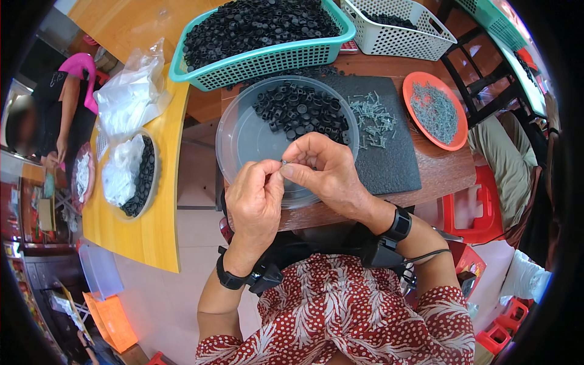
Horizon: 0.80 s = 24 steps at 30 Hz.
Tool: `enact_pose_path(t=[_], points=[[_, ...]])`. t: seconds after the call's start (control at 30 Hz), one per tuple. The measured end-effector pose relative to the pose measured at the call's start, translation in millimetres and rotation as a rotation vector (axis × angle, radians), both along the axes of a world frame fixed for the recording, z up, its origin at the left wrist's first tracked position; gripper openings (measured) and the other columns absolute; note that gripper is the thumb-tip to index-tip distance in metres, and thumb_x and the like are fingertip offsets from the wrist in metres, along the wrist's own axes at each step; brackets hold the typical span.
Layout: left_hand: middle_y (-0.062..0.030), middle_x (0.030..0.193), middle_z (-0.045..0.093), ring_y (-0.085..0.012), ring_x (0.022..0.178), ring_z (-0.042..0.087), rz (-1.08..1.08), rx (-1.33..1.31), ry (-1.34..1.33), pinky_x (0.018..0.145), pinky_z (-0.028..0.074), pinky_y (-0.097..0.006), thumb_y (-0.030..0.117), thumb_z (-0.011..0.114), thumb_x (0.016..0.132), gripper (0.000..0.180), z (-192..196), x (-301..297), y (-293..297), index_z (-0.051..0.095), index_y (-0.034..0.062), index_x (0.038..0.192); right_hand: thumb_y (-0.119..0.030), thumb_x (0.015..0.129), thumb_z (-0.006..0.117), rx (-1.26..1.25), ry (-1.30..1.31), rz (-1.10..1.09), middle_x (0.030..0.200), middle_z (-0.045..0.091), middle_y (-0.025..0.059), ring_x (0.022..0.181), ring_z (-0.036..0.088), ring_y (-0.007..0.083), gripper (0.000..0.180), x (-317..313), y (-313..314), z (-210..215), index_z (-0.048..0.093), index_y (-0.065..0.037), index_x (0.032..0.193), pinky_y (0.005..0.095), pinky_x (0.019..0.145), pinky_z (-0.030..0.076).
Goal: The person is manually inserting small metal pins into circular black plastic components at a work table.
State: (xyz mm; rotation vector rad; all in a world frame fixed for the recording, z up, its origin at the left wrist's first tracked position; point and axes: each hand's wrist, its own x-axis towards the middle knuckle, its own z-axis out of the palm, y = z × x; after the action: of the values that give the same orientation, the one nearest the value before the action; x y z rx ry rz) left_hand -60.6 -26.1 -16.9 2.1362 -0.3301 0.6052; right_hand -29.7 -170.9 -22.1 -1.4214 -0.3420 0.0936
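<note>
Over the near part of a clear round plastic tub [224, 146], my left hand [254, 193] and my right hand [331, 176] meet at the fingertips. Both are closed in a pinch around a small silvery metal piece [285, 162]. Most of that piece is hidden, so its exact kind cannot be told. Many small black plastic caps [298, 109] are heaped in the far right of the tub. Just right of it, loose silvery screws [372, 118] lie scattered on a dark grey mat [389, 170].
Behind stand a teal basket [267, 59] full of black parts and a white basket [404, 42]. An orange plate [407, 91] of screws is at the right. A yellow table [158, 231] at left bears a bowl [146, 207] and plastic bags. Another person [61, 115] sits far left.
</note>
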Motion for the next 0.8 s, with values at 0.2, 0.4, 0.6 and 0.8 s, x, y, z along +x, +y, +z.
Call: enact_pose_path(t=[0.2, 0.4, 0.6, 0.8], points=[[-0.0027, 0.077, 0.058, -0.0078, 0.069, 0.053, -0.001, -0.119, 0.11, 0.064, 0.044, -0.021, 0.003, 0.064, 0.084, 0.009, 0.9, -3.8, -0.3, 0.06, -0.0028, 0.089, -0.003, 0.081, 0.064, -0.178, -0.101, -0.031, 0.082, 0.059, 0.0024, 0.071, 0.054, 0.0056, 0.021, -2.4, -3.4, 1.8, 0.056, 0.0, 0.1, 0.0214, 0.064, 0.047], [-0.0003, 0.08, 0.058, -0.0054, 0.072, 0.051, 0.021, -0.302, 0.192, 0.065, 0.044, -0.02, 0.007, 0.063, 0.086, 0.011, -2.0, -6.7, -6.8, 0.059, -0.0024, 0.091, -0.005, 0.082, 0.065, -0.003, 0.084, 0.033, 0.085, 0.06, 0.005, 0.073, 0.056, 0.0075, 0.025, -5.7, -5.5, 6.4, 0.055, 0.003, 0.104, 0.0221, 0.065, 0.049], [-0.0001, 0.08, 0.058, -0.0045, 0.071, 0.05, 0.023, -0.252, 0.116, 0.064, 0.043, -0.019, 0.003, 0.063, 0.086, 0.008, -4.5, -8.3, -7.9, 0.06, -0.0025, 0.09, -0.004, 0.081, 0.066, 0.117, 0.203, 0.032, 0.083, 0.061, 0.0052, 0.074, 0.057, 0.0076, 0.026, -3.6, -6.3, 3.0, 0.055, 0.003, 0.103, 0.022, 0.066, 0.048], [-0.0068, 0.073, 0.058, -0.0124, 0.062, 0.057, 0.052, -0.151, 0.018, 0.056, 0.045, -0.024, -0.006, 0.064, 0.078, 0.009, -4.5, -5.2, -12.8, 0.059, -0.0023, 0.085, 0.0, 0.079, 0.061, -0.004, 0.093, -0.064, 0.08, 0.059, 0.004, 0.071, 0.056, 0.007, 0.024, -8.8, -4.3, 1.8, 0.054, 0.002, 0.101, 0.023, 0.062, 0.047]])
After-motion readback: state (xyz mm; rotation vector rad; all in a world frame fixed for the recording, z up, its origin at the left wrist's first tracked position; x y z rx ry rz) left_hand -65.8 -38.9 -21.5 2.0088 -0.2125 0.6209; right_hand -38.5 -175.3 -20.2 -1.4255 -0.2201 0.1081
